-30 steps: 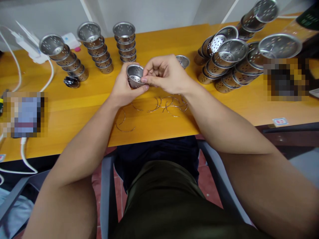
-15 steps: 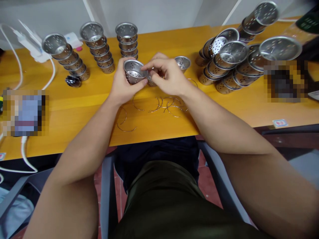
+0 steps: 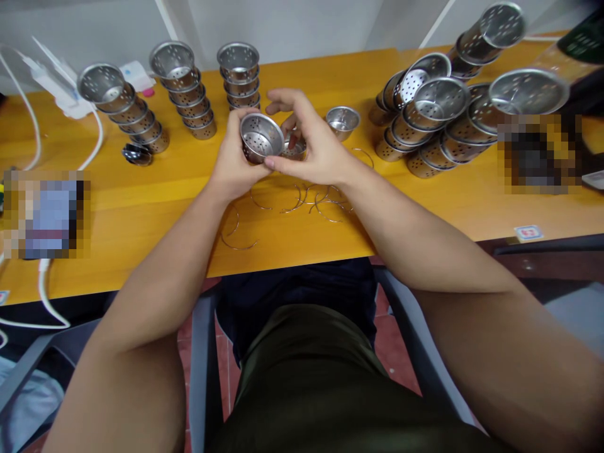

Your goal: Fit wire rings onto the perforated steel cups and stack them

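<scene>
A perforated metal cup (image 3: 262, 139) is held in my left hand (image 3: 229, 157), fingers wrapped round its left side and its mouth facing up toward me. My right hand (image 3: 318, 143) is at the cup's right side, index finger raised and fingers spread apart. Its thumb tip lies at the cup's lower rim, touching or almost touching. A second small metal cup (image 3: 296, 150) shows partly behind the right fingers. Just beyond that hand stands another single cup (image 3: 343, 121). Several thin curved wires (image 3: 325, 202) lie on the table below my hands.
Stacks of perforated cups stand at the back left (image 3: 186, 94) and lean together on the right (image 3: 436, 107). A dark shiny object (image 3: 137, 154) sits by the leftmost stack. White cables (image 3: 44, 289) and a blurred-out phone-like device (image 3: 53, 217) are on the left of the yellow table (image 3: 155, 189).
My right fingers have opened out from a pinch by the held cup's rim, and the thumb has moved down to its lower edge. The held cup has shifted slightly right.
</scene>
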`<state>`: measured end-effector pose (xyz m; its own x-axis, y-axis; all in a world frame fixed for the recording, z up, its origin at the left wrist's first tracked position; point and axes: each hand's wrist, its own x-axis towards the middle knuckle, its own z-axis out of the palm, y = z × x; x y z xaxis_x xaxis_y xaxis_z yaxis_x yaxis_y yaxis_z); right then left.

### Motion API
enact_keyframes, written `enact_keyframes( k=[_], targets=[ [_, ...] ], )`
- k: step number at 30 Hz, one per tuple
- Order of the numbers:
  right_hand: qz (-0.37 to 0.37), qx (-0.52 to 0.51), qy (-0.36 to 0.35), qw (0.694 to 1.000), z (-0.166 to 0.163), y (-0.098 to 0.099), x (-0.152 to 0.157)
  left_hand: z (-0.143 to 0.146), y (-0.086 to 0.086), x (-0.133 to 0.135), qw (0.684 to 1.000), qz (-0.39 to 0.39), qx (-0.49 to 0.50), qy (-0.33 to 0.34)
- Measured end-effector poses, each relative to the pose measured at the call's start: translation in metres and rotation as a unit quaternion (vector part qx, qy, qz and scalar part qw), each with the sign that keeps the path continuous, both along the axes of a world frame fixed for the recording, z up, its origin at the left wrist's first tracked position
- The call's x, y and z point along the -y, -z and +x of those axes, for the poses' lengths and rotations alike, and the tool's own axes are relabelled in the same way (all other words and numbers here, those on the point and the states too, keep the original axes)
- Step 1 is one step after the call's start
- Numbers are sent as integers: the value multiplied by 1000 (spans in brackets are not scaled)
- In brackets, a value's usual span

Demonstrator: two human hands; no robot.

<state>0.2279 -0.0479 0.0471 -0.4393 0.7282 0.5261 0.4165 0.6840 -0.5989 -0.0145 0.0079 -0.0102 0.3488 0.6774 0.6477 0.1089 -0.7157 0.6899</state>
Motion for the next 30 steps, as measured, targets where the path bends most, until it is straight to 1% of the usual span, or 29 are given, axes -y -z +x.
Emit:
enact_keyframes(
  k=[4,5,8,9,10,12,14,15,16,18,20,23,25,28,30],
  targets=[
    [13,58,54,997,3,-14,6,5,-11,16,997,-34,-63,18],
    [26,55,76,995,6,-16,6,4,-13,20,995,-44,-84,17],
    [118,-19,151,981,19,-20,1,1,-18,24,981,-67,-182,16],
    [136,-31,182,973,23,-19,-2,-1,-18,24,975,-68,-213,19],
    [138,-23,215,967,27,-19,-5,-2,-17,24,970,-67,-234,23],
    [105,55,276,954,33,-17,-10,-4,-16,23,962,-70,-263,29],
    [78,162,307,934,36,-13,-16,-5,-16,24,958,-80,-275,20],
    [75,188,314,928,36,-10,-19,-5,-16,24,958,-84,-275,10],
    [75,187,316,927,35,-7,-22,-5,-17,25,958,-84,-273,-1],
    [71,132,319,936,34,0,-28,-5,-19,26,960,-81,-267,-23],
    [43,89,317,943,33,5,-33,-5,-20,27,961,-81,-261,-41],
    [-28,121,306,944,33,11,-38,-3,-21,28,962,-97,-250,-55],
    [-64,142,306,939,34,15,-41,-2,-22,29,969,-102,-215,-68],
    [-79,168,301,935,35,23,-44,-3,-23,27,979,-97,-147,-100],
    [-76,182,297,934,35,26,-45,-6,-23,22,980,-90,-131,-119]
  ],
)
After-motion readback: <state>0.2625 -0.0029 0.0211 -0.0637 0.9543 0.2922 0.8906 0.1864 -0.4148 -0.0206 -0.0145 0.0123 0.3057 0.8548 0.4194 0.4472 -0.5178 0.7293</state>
